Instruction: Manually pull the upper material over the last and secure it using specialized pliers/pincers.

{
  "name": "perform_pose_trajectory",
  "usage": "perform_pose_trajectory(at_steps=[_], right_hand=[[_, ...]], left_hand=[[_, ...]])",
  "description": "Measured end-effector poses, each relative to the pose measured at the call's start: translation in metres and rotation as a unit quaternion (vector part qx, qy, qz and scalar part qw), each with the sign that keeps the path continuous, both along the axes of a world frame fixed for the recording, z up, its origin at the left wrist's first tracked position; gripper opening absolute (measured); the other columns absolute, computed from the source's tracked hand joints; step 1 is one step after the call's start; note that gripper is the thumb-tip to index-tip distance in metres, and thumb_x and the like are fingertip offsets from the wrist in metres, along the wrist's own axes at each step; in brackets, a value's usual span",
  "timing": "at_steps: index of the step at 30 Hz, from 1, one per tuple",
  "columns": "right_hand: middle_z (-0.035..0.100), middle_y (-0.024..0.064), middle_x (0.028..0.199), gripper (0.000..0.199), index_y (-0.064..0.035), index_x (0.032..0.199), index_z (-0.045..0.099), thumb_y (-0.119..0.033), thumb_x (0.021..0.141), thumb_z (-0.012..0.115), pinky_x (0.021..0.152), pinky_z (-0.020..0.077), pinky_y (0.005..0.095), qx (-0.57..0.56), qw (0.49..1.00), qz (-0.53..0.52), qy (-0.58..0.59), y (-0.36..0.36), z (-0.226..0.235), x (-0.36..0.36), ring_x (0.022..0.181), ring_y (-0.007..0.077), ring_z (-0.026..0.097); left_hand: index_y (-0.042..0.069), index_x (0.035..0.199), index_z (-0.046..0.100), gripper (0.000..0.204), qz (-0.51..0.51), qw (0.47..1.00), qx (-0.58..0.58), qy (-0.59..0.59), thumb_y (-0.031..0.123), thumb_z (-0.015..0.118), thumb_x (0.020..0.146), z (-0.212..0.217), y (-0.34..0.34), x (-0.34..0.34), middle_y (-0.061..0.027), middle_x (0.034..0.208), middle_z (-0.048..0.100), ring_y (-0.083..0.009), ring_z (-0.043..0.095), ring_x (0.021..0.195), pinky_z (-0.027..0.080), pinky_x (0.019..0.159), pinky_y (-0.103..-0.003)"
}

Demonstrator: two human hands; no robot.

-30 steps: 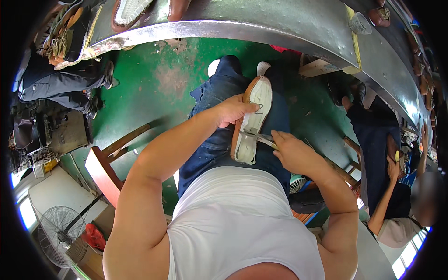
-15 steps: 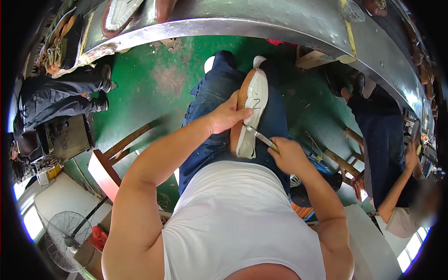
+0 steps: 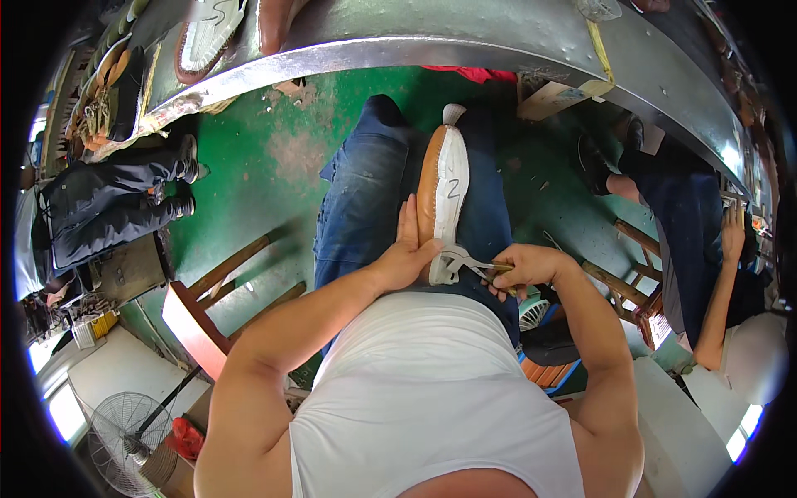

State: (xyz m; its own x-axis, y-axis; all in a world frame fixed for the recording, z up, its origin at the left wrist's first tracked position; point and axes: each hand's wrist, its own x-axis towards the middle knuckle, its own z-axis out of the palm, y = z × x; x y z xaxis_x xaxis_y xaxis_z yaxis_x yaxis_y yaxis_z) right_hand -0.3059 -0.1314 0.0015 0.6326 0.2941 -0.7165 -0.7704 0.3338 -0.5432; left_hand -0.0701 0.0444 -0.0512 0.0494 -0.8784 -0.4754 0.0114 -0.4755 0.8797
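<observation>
Left hand (image 3: 404, 253) lies open, fingers flat along a shoe (image 3: 442, 203) on the lap. Right hand (image 3: 521, 267) grips a tool (image 3: 475, 264) touching the shoe's heel.

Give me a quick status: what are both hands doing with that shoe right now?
Left hand flat against tan shoe on lap, steadying it. Right hand gripping metal tool, tip at the heel end. Nothing blocking the work.

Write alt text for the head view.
A seated person's left hand steadies a tan leather shoe with a white sole on their blue-jeaned lap, while the right hand works a metal pincer tool at its heel, above a green floor.
</observation>
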Motion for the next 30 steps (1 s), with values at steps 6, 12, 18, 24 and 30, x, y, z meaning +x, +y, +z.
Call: perform_pose_trajectory(at_steps=[6,12,18,24,30], right_hand=[[0.069,0.0117,0.085,0.024,0.0024,0.099,0.062,-0.022,0.098,0.058,0.061,0.0551,0.0337,-0.299,0.947,-0.104,-0.056,0.018,0.055,0.021,0.072,0.0201,0.069],[0.067,0.0137,0.076,0.034,0.0025,0.097,0.06,-0.029,0.103,0.049,0.064,0.0517,0.0351,-0.409,0.887,-0.193,-0.09,0.036,-0.001,0.029,0.068,0.0232,0.067],[0.067,0.0097,0.078,0.039,0.0042,0.099,0.062,-0.03,0.106,0.044,0.062,0.0521,0.03,-0.296,0.87,-0.386,-0.076,0.053,-0.03,0.0,0.068,0.0149,0.066],[0.07,0.0121,0.086,0.043,0.0063,0.104,0.061,-0.033,0.106,0.043,0.063,0.0549,0.0306,-0.205,0.907,-0.367,-0.032,0.012,-0.047,0.017,0.07,0.0167,0.068],[0.069,0.0144,0.091,0.041,0.0063,0.109,0.058,-0.032,0.106,0.044,0.064,0.0545,0.0318,-0.163,0.92,-0.355,-0.02,-0.029,-0.031,0.054,0.073,0.0205,0.069]], left_hand=[[0.0,0.155,-0.009,0.11,0.034,0.981,-0.025,-0.19,0.024,0.072,0.085,0.011,-0.007,-0.007,-0.0334,0.157,0.009,-0.0496,0.012,0.146,0.017,0.12,-0.048],[-0.001,0.156,0.013,0.092,0.021,0.994,-0.024,0.1,0.018,0.071,0.088,0.035,-0.02,0.04,-0.0177,0.151,0.039,-0.0261,0.039,0.139,0.032,0.115,-0.037],[-0.002,0.156,0.021,0.079,0.001,0.975,-0.12,0.187,0.018,0.064,0.093,0.218,-0.04,0.124,-0.0148,0.158,0.033,-0.0219,0.03,0.145,0.022,0.118,-0.037],[0.0,0.13,0.057,0.048,-0.102,0.951,-0.249,-0.152,0.019,0.07,0.088,0.299,-0.333,0.192,-0.0086,0.105,0.07,-0.0141,0.065,0.092,0.052,0.081,-0.031],[0.005,0.134,0.055,0.048,-0.221,0.313,-0.34,-0.859,0.015,0.056,0.087,0.181,-0.536,0.25,-0.0165,0.125,0.062,-0.0316,0.056,0.122,0.049,0.091,-0.059]])
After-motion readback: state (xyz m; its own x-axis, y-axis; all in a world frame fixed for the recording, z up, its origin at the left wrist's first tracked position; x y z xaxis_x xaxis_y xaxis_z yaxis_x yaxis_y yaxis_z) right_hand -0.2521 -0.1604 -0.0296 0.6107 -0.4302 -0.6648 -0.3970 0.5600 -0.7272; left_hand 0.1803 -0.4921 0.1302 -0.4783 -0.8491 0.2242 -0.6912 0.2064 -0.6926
